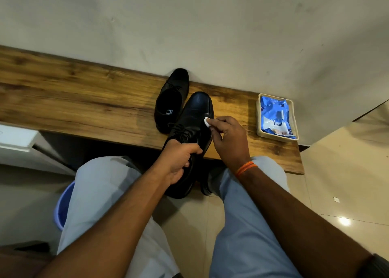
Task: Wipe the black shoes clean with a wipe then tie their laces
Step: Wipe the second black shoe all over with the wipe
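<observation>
A black lace-up shoe (194,117) is held up over the front edge of the wooden shelf, toe pointing away from me. My left hand (179,160) grips it at the heel and collar. My right hand (228,139) pinches a small folded white wipe (207,122) and presses it against the shoe's right side near the toe. The second black shoe (171,97) stands on the shelf just to the left, its opening towards me and its laces loose.
A cream tray (259,117) holding a blue pack of wipes (276,117) sits at the shelf's right end (280,151). The wall runs close behind. A blue bucket (63,204) stands on the floor by my left knee. A white unit (19,143) is at the left.
</observation>
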